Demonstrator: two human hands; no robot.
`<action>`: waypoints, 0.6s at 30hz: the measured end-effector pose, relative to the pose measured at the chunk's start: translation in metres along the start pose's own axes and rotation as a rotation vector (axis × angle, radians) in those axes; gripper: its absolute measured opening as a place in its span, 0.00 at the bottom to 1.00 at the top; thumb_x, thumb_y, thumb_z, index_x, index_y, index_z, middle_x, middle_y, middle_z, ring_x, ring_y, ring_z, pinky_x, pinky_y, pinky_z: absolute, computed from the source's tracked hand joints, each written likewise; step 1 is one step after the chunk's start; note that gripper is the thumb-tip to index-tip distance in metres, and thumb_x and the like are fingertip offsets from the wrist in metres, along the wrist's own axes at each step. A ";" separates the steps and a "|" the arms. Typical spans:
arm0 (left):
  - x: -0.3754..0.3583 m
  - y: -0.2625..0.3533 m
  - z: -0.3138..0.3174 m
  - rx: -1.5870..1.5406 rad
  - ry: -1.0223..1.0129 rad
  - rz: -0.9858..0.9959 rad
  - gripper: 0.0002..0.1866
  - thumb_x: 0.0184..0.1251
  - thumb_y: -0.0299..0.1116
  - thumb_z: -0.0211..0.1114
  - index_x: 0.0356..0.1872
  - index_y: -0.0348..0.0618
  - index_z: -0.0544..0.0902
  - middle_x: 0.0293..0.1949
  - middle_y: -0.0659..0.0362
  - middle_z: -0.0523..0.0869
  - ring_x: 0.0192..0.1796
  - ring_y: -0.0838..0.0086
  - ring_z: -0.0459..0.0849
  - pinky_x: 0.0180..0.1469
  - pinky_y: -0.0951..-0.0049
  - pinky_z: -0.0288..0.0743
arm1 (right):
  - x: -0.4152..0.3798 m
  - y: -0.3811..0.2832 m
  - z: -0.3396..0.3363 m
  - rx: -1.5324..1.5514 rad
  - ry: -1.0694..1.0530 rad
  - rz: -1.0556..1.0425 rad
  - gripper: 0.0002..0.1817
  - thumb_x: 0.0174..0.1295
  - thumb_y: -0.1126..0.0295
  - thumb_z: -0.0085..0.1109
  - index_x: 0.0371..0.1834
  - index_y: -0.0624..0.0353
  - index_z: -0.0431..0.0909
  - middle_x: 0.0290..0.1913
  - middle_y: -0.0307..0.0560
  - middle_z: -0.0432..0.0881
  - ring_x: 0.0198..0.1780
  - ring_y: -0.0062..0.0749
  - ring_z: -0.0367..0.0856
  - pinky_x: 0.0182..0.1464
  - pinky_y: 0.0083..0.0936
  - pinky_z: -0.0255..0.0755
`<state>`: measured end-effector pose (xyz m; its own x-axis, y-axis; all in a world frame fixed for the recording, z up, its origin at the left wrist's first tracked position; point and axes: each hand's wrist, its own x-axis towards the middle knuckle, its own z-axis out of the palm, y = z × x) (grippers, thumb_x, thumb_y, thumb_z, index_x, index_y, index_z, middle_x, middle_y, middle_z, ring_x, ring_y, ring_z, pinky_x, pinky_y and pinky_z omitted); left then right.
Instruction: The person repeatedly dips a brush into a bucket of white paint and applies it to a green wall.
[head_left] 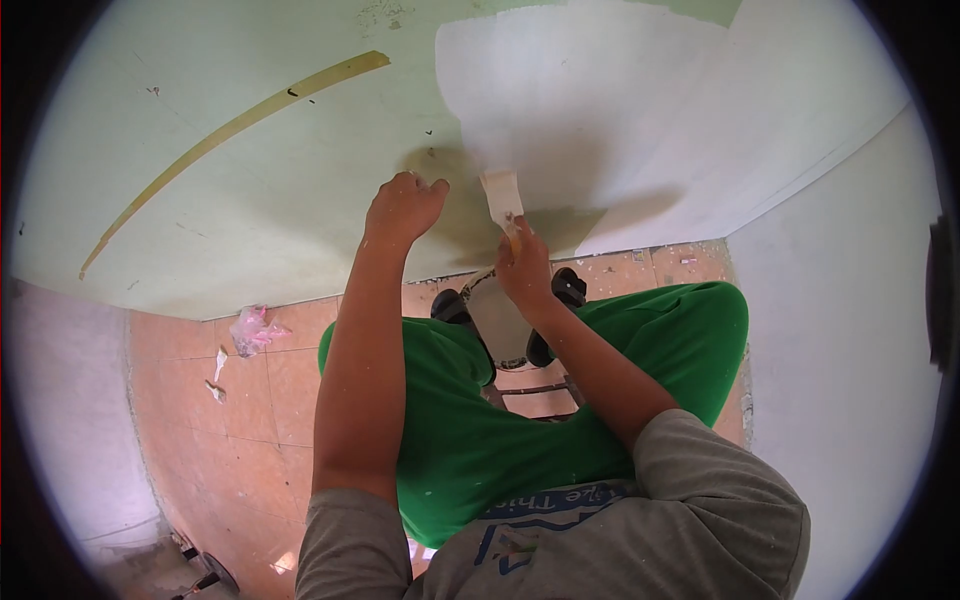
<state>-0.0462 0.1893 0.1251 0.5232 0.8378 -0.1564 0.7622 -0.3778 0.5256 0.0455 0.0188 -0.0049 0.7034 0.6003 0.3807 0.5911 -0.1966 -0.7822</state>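
Observation:
My right hand [525, 262] is closed round the handle of a paintbrush [503, 195]. Its wide, pale bristles point up at the wall, right beside the edge of the white paint [540, 75]. Raised at the green wall [290, 190], left of the brush, is my left hand [407, 207]. Its fingers are curled in, and I cannot tell whether they hold anything. Below the right hand, between my feet, stands a pale container [500, 325] with a dark-speckled rim, partly hidden by that hand.
A strip of yellowish tape [240, 122] runs along the green wall. On the tiled floor [230, 400] at left lie a pink plastic bag [255, 330] and two white-smeared tools [220, 362]. A pale side wall [840, 330] stands close on the right. Dark bars show below my legs.

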 end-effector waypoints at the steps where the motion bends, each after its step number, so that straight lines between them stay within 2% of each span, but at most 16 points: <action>1: -0.003 0.002 -0.003 -0.022 -0.036 -0.026 0.29 0.63 0.53 0.60 0.52 0.35 0.83 0.39 0.48 0.87 0.42 0.59 0.86 0.52 0.62 0.79 | -0.006 0.011 0.003 -0.006 -0.070 0.083 0.22 0.64 0.76 0.56 0.63 0.64 0.71 0.37 0.70 0.80 0.42 0.69 0.79 0.45 0.57 0.72; 2: -0.006 0.005 -0.006 -0.045 -0.070 -0.052 0.29 0.63 0.52 0.59 0.52 0.36 0.84 0.52 0.44 0.88 0.57 0.49 0.85 0.61 0.57 0.77 | -0.011 0.021 0.006 -0.006 -0.069 0.084 0.22 0.64 0.76 0.56 0.63 0.64 0.71 0.37 0.70 0.80 0.42 0.69 0.79 0.45 0.57 0.72; 5: -0.004 0.004 -0.002 -0.036 -0.059 -0.039 0.29 0.63 0.52 0.58 0.52 0.35 0.84 0.52 0.44 0.88 0.57 0.49 0.85 0.61 0.56 0.77 | -0.023 0.048 0.015 -0.021 -0.127 0.111 0.24 0.63 0.77 0.56 0.64 0.65 0.70 0.36 0.71 0.81 0.41 0.71 0.80 0.45 0.58 0.72; 8: -0.007 0.008 0.000 -0.042 -0.073 -0.042 0.29 0.63 0.52 0.58 0.51 0.36 0.84 0.52 0.43 0.88 0.57 0.49 0.85 0.61 0.56 0.77 | -0.035 0.058 0.016 -0.034 -0.149 0.133 0.23 0.64 0.74 0.59 0.63 0.64 0.72 0.40 0.72 0.82 0.44 0.73 0.81 0.49 0.57 0.73; 11: -0.004 0.009 0.000 -0.020 -0.101 -0.046 0.29 0.63 0.52 0.58 0.52 0.36 0.84 0.52 0.43 0.88 0.57 0.49 0.85 0.61 0.56 0.77 | -0.045 0.048 0.012 -0.119 -0.124 0.127 0.23 0.63 0.77 0.57 0.62 0.67 0.69 0.36 0.71 0.80 0.41 0.71 0.80 0.44 0.59 0.72; 13: -0.004 0.010 0.001 -0.018 -0.102 -0.042 0.29 0.63 0.52 0.58 0.52 0.36 0.84 0.52 0.43 0.88 0.57 0.49 0.85 0.61 0.55 0.77 | -0.043 0.029 0.002 -0.044 0.033 0.037 0.18 0.65 0.75 0.58 0.57 0.69 0.72 0.34 0.69 0.80 0.39 0.69 0.80 0.42 0.56 0.72; 14: -0.004 0.011 0.001 -0.017 -0.103 -0.040 0.29 0.63 0.52 0.59 0.52 0.36 0.84 0.52 0.43 0.88 0.57 0.49 0.85 0.61 0.55 0.77 | -0.036 0.020 -0.002 -0.045 0.034 0.036 0.18 0.65 0.75 0.58 0.57 0.69 0.72 0.34 0.69 0.80 0.39 0.69 0.80 0.42 0.56 0.72; 16: -0.002 0.011 0.002 -0.014 -0.091 -0.028 0.29 0.63 0.52 0.59 0.52 0.36 0.84 0.52 0.43 0.88 0.57 0.48 0.85 0.61 0.55 0.77 | -0.014 0.001 -0.010 0.109 0.200 -0.094 0.11 0.65 0.74 0.62 0.47 0.69 0.76 0.32 0.63 0.80 0.35 0.63 0.80 0.38 0.48 0.72; 18: 0.001 0.009 0.001 -0.009 -0.075 -0.014 0.28 0.64 0.52 0.58 0.52 0.36 0.84 0.52 0.43 0.88 0.57 0.48 0.85 0.61 0.55 0.77 | 0.009 -0.026 -0.026 0.162 0.196 -0.129 0.10 0.65 0.74 0.63 0.45 0.69 0.77 0.32 0.63 0.80 0.34 0.62 0.80 0.37 0.46 0.71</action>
<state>-0.0387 0.1863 0.1292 0.5399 0.8107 -0.2263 0.7664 -0.3624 0.5304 0.0467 0.0091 0.0320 0.6987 0.4481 0.5577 0.6208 0.0076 -0.7839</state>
